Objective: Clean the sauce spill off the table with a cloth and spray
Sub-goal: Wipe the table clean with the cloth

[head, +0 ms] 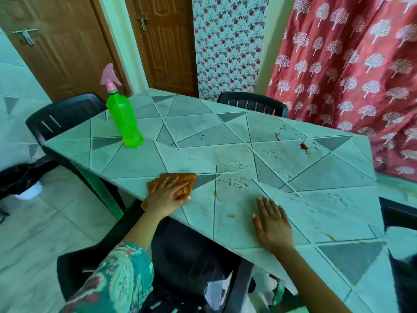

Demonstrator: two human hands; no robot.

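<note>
Red sauce [304,146] dots the table [196,126] on its far right side, with fainter smears trailing back toward the cloth [190,178]. At the near edge the left hand [168,194] presses flat on that cloth; the spill lies rightward and away. Beside the smears the right hand [274,224] rests flat, fingers straight, holding nothing. Far left stands the spray bottle [124,123], out of the path.

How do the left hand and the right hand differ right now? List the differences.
The left hand presses an orange cloth onto the table; the right hand lies flat on bare tabletop. The left hand is nearer the green spray bottle; the right hand is nearer the red sauce blot. Both rest palm-down on the table.
</note>
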